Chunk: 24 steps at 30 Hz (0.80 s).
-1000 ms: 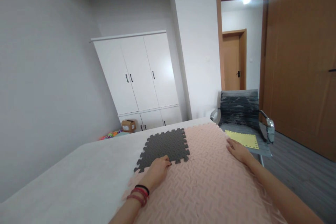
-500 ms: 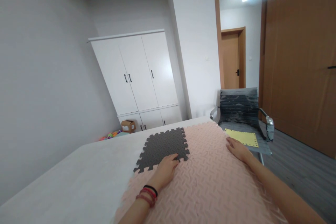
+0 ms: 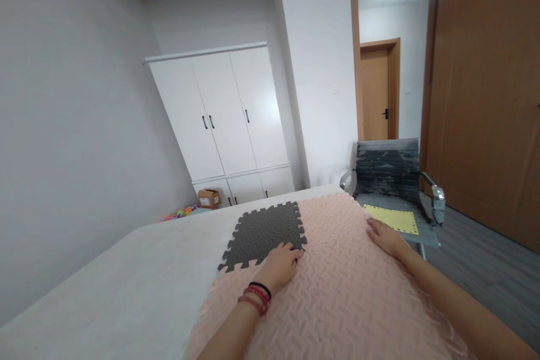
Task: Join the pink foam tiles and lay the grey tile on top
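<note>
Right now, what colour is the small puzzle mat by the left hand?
Dark grey puzzle mat, seen from the head camera, at the left hand.

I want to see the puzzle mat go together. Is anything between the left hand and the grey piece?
No. The left hand already rests on the near edge of the grey piece, where it meets the pink mat.

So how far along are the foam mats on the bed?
Done: the pink mat lies flat and the grey tile sits locked against its far-left edge. In hand: the left hand presses the seam at the tile's near corner; the right hand rests flat on the pink edge. Left: the white bed surface is uncovered.
</note>
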Motion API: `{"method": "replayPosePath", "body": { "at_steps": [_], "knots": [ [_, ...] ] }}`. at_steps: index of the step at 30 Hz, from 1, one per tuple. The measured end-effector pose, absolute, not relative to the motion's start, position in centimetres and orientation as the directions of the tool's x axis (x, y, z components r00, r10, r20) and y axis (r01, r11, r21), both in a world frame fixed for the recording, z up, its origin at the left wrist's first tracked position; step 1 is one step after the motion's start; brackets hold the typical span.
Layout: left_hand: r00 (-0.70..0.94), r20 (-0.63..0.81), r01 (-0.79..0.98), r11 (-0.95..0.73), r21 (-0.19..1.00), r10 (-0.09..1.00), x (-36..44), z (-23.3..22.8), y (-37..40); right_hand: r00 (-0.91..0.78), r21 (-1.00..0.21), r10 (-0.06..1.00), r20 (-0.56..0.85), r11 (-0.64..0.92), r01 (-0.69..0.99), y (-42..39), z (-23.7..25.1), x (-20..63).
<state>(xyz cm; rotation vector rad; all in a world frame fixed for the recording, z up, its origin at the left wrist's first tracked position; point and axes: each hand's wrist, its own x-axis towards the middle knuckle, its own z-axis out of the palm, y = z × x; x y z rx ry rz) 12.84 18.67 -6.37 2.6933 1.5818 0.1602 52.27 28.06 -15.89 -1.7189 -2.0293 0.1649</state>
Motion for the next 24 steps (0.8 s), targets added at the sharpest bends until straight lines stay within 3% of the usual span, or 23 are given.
{"method": "replayPosePath", "body": {
  "at_steps": [10,16,24],
  "knots": [
    [0.475,0.173,0.847,-0.502,0.176,0.863,15.6,-7.9,20.6,-0.099,-0.368,0.958,0.271,0.198,0.909,28.0,-15.5,52.2],
    [0.443,0.147,0.838,-0.467,0.282,0.884,14.3,-7.9,23.5,-0.102,-0.379,0.962,0.253,0.196,0.905,27.9,-15.2,52.1],
    [0.453,0.126,0.840,-0.470,0.271,0.882,13.5,-9.5,27.3,-0.089,-0.380,0.966,0.242,0.179,0.907,27.6,-14.7,51.7]
  ]
}}
